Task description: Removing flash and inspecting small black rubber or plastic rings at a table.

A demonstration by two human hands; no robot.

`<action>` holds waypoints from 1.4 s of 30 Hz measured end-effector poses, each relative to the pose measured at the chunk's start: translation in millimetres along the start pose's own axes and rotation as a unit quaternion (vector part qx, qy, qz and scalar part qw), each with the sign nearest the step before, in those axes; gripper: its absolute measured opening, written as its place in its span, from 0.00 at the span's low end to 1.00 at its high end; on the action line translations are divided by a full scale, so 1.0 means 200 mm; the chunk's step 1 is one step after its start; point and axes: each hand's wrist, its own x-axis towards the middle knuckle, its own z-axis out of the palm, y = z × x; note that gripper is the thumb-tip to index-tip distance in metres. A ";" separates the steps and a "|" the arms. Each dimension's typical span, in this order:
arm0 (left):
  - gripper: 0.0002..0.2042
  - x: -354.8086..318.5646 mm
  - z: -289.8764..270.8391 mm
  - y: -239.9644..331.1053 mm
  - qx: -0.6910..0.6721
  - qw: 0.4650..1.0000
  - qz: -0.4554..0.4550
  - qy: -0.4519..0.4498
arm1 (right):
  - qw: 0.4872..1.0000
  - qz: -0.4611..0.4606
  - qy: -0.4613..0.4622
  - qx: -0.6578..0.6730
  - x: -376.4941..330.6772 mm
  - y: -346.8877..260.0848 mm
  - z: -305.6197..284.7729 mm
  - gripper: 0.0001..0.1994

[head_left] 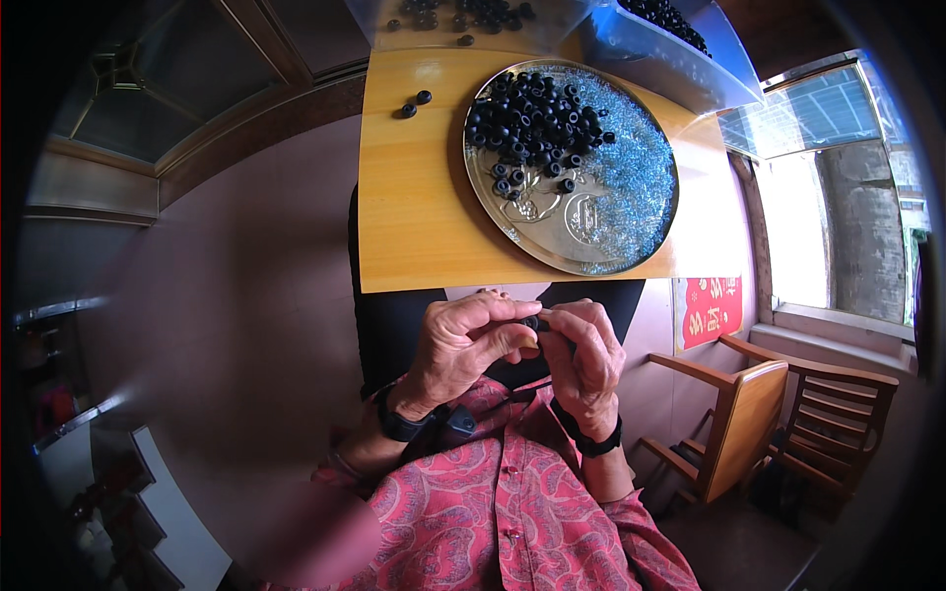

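Observation:
My left hand [463, 340] is closed, pinching a small round black piece [532, 322] between thumb and forefinger. Against it, my right hand [584, 360] has its thumb and fingertips pressed together; whatever they hold is too small to make out. Both hands meet above my lap, just off the table's near edge. Beyond them lies a round metal tray [537, 241] with an embossed pattern. A heap of black hollow caps [522, 118] covers its far left part, and many tiny clear-blue pieces [636, 167] spread along its right side.
Two loose black caps [416, 104] sit on the yellow wooden table [409, 197], left of the tray. A translucent blue bin [680, 59] of black pieces stands at the far right. Wooden chairs [744, 424] are to my right, beside a window [808, 217].

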 end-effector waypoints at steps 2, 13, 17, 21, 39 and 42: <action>0.13 0.00 0.00 0.01 0.013 1.000 0.007 -0.002 | 1.000 -0.018 -0.002 -0.014 0.00 0.00 0.00 0.16; 0.11 -0.02 0.01 -0.01 -0.065 0.996 -0.044 0.035 | 0.999 -0.027 -0.010 -0.037 0.00 0.01 0.01 0.16; 0.11 -0.01 0.01 0.01 -0.012 1.000 0.004 0.020 | 0.999 -0.023 -0.016 -0.037 0.00 0.00 0.01 0.16; 0.11 0.00 -0.01 -0.01 0.014 0.999 0.039 0.009 | 0.999 -0.012 -0.026 -0.028 0.00 0.00 0.00 0.16; 0.11 0.01 -0.01 -0.05 0.070 0.994 0.077 0.025 | 1.000 0.004 0.001 -0.025 -0.02 -0.01 0.05 0.13; 0.11 0.00 0.00 -0.03 0.066 0.995 0.067 0.036 | 0.999 0.007 0.001 -0.032 -0.02 -0.01 0.05 0.13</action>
